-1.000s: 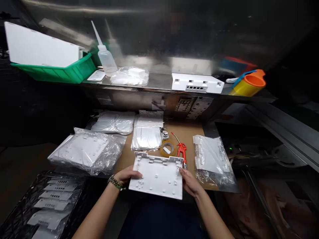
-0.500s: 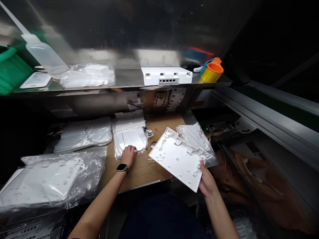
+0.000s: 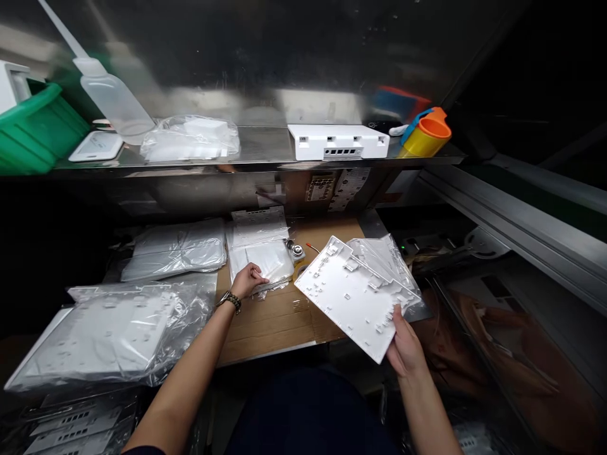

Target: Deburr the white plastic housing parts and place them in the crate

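Gripping a white plastic panel [image 3: 332, 300] by its near right corner, a worker's right hand [image 3: 406, 347] holds the piece tilted over the right side of a cardboard sheet [image 3: 265, 332], thumb on the studded inner face and the other fingers mostly hidden beneath. The left hand [image 3: 246, 281], its thumb and fingertips drawn together, appears to pinch film at the near edge of a stack of clear bags [image 3: 258, 254] toward the back left of the cardboard sheet. The panel looks light and stiff, likely to keep its shape in a one-handed hold, though its smooth face could slide under dry fingers. Its small clips and raised tabs (the likeliest parts to snap) seem fragile, making the plain outer rim or a corner the safer place to hold; two opposite edges would steady it best. The bags, by contrast, look thin, limp and slippery, apt to cling together and crease, and are probably best taken by a loose corner or single lip of film, between thumb and forefinger. Left of the cardboard sheet, bagged panels [image 3: 114, 328] lie in loose, glossy wrap that would probably shift under a light touch, so a hold through to the rigid edge would be surer. Another wrapped piece [image 3: 379, 254] rests at its right side, partly hidden behind the bare panel.
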`<state>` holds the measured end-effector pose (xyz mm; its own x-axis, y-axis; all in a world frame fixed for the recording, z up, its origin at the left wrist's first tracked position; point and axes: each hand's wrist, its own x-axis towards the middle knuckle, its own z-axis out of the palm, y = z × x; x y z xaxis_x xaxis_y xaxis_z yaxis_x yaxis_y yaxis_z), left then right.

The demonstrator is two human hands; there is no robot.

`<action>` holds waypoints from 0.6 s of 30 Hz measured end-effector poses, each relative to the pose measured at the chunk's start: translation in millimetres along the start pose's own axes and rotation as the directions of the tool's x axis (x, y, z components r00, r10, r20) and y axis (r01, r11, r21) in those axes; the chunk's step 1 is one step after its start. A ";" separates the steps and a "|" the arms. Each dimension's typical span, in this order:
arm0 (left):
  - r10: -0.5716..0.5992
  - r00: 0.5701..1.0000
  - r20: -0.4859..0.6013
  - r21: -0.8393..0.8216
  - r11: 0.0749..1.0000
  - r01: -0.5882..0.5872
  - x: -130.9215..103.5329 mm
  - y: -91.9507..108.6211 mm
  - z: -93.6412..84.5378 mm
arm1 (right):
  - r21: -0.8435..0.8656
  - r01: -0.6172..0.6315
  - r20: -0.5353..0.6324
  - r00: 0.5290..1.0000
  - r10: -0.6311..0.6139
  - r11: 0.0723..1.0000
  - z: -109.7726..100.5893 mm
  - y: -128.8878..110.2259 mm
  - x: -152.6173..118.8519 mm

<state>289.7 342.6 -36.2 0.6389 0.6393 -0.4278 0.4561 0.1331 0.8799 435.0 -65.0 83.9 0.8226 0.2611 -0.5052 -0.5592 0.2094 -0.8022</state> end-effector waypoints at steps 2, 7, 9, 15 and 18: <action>-0.016 0.998 0.065 -0.006 1.000 0.016 6.2 1.8 -6.6 | -0.037 0.024 -0.022 0.999 -0.025 0.999 9.4 9.2 1.1; 0.027 0.997 0.078 0.025 0.999 -0.029 10.2 3.2 -10.4 | -0.300 0.157 0.132 0.984 -0.122 0.941 51.7 41.4 -5.2; 0.069 0.996 0.054 0.079 0.994 -0.073 9.3 3.4 -6.3 | -0.427 0.239 0.231 0.961 -0.150 0.872 73.5 54.6 -9.5; 0.215 0.973 0.089 0.296 0.927 -0.232 1.2 7.6 5.2 | -0.576 0.402 0.385 0.902 -0.198 0.712 122.9 88.7 -11.2; 0.281 0.956 0.086 0.381 0.877 -0.292 -4.9 11.3 1.3 | -0.591 0.416 0.393 0.897 -0.204 0.691 127.2 97.6 -9.1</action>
<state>292.5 339.9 -24.4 0.7922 0.5833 -0.1791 0.4491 -0.3587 0.8183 359.8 73.0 50.7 0.8106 0.5620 -0.1644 0.0173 -0.3036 -0.9527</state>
